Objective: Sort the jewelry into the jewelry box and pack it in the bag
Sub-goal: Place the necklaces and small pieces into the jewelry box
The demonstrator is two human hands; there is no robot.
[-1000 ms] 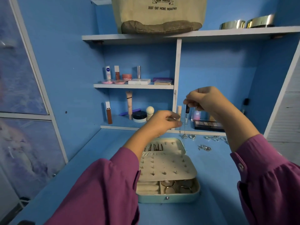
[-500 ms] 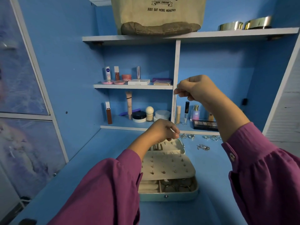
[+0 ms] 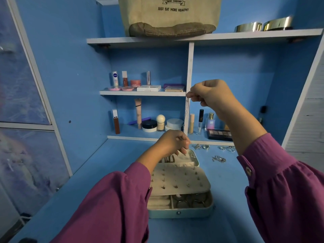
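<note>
Fingers [image 3: 192, 99] of the right hand [image 3: 212, 97] are curled tight and pinch the top end of a thin chain [image 3: 187, 113], which hangs straight down in front of the white shelf divider [image 3: 190, 67]. Directly below them, the left hand [image 3: 172, 142] is also curled, its thumb and forefinger pinching the chain's lower end, so the chain runs taut between the two hands. Just under the left fingers lies the open jewelry box [image 3: 182, 212] on the blue desk [image 3: 98, 172]; its pale earring panel [image 3: 180, 181] is studded with small earrings, its back section holds a few pieces near the left fingers, and its front compartments hold hoops and a white roll. To the right of the left fingers, loose rings [image 3: 206, 146] lie in a row on the desk along the foot of the shelf, with a small tangle of silver jewelry [image 3: 219, 159] just in front of them. High above the right fingers, a beige bag [image 3: 171, 14] printed "JUST EAT MORE HEALTHY" stands on the top shelf [image 3: 245, 35], well apart from the box, and two shiny metal tins [image 3: 263, 25] stand to its right. Left of the right fingers, cosmetics [image 3: 140, 83] line the middle shelf, and more bottles and jars stand on the lower shelf behind the left hand. Both forearms wear magenta sleeves [image 3: 287, 190].
</note>
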